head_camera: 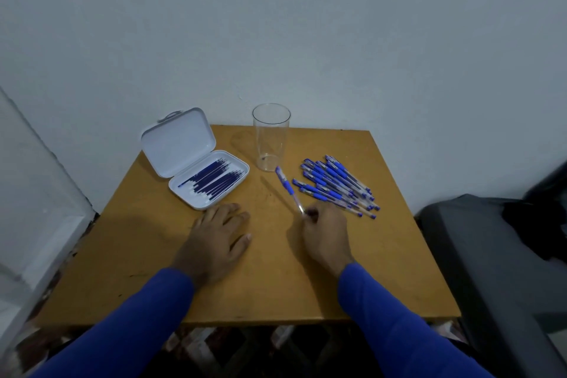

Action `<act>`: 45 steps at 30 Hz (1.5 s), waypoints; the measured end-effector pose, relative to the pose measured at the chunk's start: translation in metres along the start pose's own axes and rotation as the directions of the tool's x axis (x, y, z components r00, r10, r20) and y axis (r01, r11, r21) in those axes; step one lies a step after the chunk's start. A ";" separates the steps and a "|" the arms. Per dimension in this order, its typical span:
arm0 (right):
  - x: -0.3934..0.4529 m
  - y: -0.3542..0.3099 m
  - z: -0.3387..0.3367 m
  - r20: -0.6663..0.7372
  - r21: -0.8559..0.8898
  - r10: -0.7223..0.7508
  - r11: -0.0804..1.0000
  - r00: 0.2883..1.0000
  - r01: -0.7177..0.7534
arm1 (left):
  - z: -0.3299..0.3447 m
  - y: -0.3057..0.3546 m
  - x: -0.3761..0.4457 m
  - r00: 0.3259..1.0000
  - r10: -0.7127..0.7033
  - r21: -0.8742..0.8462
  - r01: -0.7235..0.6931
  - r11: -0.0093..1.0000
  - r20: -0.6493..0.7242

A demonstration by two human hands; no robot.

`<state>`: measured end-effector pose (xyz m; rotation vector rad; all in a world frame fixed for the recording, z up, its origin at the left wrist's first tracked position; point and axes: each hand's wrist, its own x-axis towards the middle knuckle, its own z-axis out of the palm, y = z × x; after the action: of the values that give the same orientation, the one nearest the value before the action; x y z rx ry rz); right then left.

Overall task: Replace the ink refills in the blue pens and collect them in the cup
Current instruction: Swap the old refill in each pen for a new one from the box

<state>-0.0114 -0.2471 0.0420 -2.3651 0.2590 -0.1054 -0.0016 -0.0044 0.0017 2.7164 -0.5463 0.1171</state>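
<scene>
My right hand [326, 233] pinches the tip end of a blue pen [287, 186], whose cap end points up toward the cup. A clear plastic cup [271, 136] stands upright and empty at the back middle of the table. To its right lies a pile of several blue pens [336, 184]. An open white case [196, 159] at the back left holds several dark blue refills [214, 179] in its tray. My left hand [219, 236] lies flat on the table just in front of the case, fingers spread, holding nothing.
The small orange-brown table [245, 291] stands against a pale wall. A dark grey seat or bag [497, 255] sits close to the table's right edge. A white door frame [40, 193] runs down the left.
</scene>
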 end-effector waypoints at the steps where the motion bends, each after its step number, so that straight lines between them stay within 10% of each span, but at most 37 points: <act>1: -0.007 -0.005 0.004 0.043 0.089 0.028 0.996 0.999 -0.032 | -0.001 0.003 0.002 1.000 -0.025 -0.036 0.025 0.999 0.004; 6: -0.035 -0.021 0.020 0.195 0.393 0.132 0.897 0.972 -0.201 | 0.001 0.036 0.009 0.993 -0.112 -0.395 0.094 0.914 -0.022; 15: -0.044 -0.022 0.011 0.304 0.359 -0.002 0.927 0.953 -0.113 | 0.003 0.059 0.014 0.979 -0.202 -0.664 0.163 0.729 0.019; 31: -0.020 -0.004 -0.001 0.309 0.793 0.017 0.547 0.951 -0.268 | 0.008 0.058 0.004 0.973 -0.188 -0.587 0.072 0.806 -0.138; 45: -0.020 0.001 -0.001 0.372 0.780 -0.039 0.556 0.928 -0.289 | 0.013 0.052 0.005 0.987 -0.094 -0.535 0.010 0.845 -0.131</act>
<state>-0.0313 -0.2434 0.0420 -1.3534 0.1503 0.2311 -0.0173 -0.0556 0.0077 2.1510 -0.3867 0.1337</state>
